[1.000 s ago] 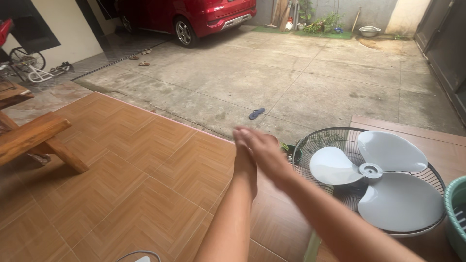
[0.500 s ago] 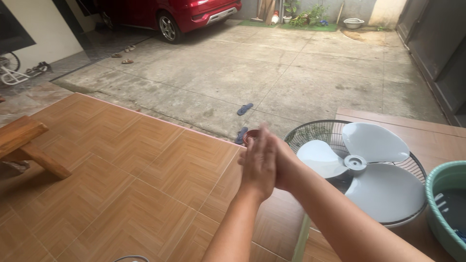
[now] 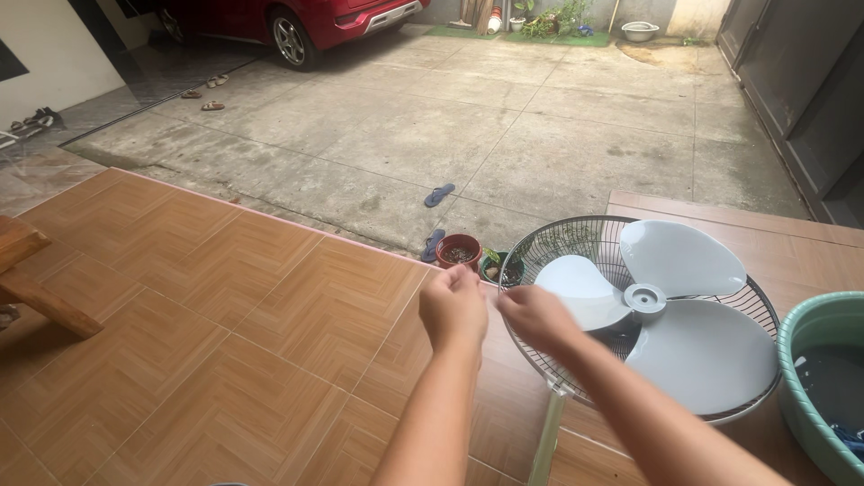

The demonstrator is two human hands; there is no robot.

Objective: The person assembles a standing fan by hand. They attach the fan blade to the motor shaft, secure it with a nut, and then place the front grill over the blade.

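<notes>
we're looking down at a big tiled porch floor point(image 3: 225, 351), brown herringbone tiles, running under and to the left of both hands, with a concrete yard point(image 3: 504, 135) stretching out well beyond them. far past the left hand a red car point(image 3: 297, 22) is sitting at the top edge.

just to the right of our right hand, the fan guard point(image 3: 576, 238), a round dark wire grille, is lying flat on a wooden surface point(image 3: 810, 252), and the pale fan blade point(image 3: 661, 310) with three wide paddles is resting in it. our right forearm is crossing over the near rim of that grille. further right, at the frame's edge, a green basin point(image 3: 805, 360) is holding dark water.

on the far left, well apart from the left hand, a wooden bench point(image 3: 31, 279) is poking in.

our left hand point(image 3: 453, 306) and right hand point(image 3: 531, 315) are hanging side by side above the tiles, a small gap between them, each curled loosely with fingers tucked in. neither seems to be gripping anything we can make out, though the blur is making it hard to tell.

just beyond the hands a small terracotta pot point(image 3: 458, 251) is sitting at the tile edge, with a blue sandal point(image 3: 440, 193) lying further out on the concrete.
</notes>
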